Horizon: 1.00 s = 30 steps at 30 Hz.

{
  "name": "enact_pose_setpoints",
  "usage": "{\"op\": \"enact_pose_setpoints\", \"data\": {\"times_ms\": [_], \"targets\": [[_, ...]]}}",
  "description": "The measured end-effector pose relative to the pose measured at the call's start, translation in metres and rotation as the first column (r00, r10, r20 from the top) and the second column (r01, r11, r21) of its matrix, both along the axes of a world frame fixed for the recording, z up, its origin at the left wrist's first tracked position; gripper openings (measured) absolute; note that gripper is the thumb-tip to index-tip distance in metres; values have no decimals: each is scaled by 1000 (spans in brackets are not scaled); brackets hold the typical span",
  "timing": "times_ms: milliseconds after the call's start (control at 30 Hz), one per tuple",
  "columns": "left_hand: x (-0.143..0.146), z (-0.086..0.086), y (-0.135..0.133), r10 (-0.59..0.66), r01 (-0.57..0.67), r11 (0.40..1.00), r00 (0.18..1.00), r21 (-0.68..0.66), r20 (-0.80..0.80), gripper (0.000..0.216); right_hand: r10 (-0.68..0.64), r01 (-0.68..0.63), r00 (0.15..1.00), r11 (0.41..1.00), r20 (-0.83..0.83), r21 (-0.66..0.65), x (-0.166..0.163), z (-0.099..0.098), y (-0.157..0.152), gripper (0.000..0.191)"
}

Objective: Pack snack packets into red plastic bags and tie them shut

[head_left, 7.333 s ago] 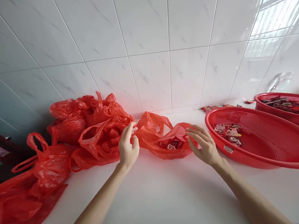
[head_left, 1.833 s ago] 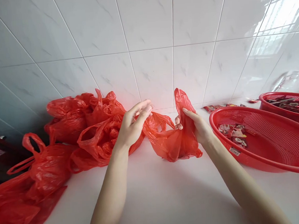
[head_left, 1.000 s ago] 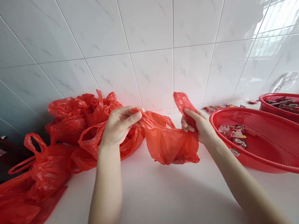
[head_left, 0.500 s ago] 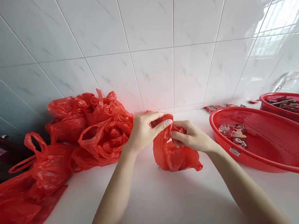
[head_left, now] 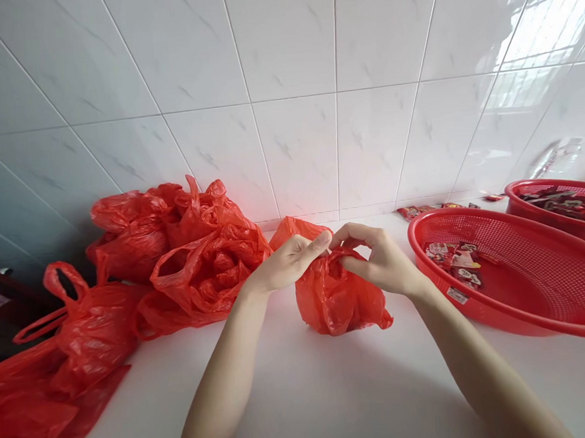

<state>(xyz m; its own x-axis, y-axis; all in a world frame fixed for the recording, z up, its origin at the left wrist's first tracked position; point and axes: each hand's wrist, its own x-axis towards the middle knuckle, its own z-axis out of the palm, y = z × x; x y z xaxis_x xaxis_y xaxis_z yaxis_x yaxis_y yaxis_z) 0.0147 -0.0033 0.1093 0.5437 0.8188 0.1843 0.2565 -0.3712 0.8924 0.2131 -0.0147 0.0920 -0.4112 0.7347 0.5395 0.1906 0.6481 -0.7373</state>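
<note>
A red plastic bag [head_left: 336, 303] rests on the white table in front of me, its upper part gathered between my two hands. My left hand [head_left: 292, 259] pinches the bag's top from the left with thumb and fingers. From the right, my right hand [head_left: 375, 256] grips the bunched plastic with its thumb and curled fingers. Behind my left hand a loose flap of red plastic [head_left: 298, 228] stands up. Whatever the bag contains is hidden.
Several red plastic bags [head_left: 205, 265] are heaped on the left against the tiled wall [head_left: 298, 152]. A large red plastic basket [head_left: 519, 303] with a few small packets [head_left: 460, 257] stands right. Behind it, another red basket [head_left: 515, 187] holds many packets. More packets [head_left: 409, 212] lie along the wall.
My right hand has risen slightly and come nearer my left at the bag's top. The bag's mouth is drawn together more, and a red flap now shows behind my left hand.
</note>
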Motion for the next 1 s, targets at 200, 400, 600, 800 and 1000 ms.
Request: {"op": "enact_pose_setpoints", "data": {"times_ms": [200, 400, 600, 800, 1000], "targets": [[1, -2, 9, 1, 98, 946, 952, -308, 306, 51, -113, 115, 993, 957, -21, 266, 1, -1, 2, 25], [3, -3, 11, 67, 93, 924, 915, -370, 397, 48, -252, 194, 968, 781, 15, 594, 0, -7, 5, 15], [0, 1, 8, 99, 11, 950, 937, -312, 334, 47, -270, 200, 963, 725, 4, 660, 1, -9, 9, 15], [-7, -1, 12, 186, -199, 979, 957, 37, 223, 28, -159, 141, 987, 870, -2, 473, 6, -1, 3, 13], [-15, -14, 32, 314, -331, 936, 939, 120, 143, 24, 45, -90, 988, 944, 148, 316, 16, 13, -5, 13]]}}
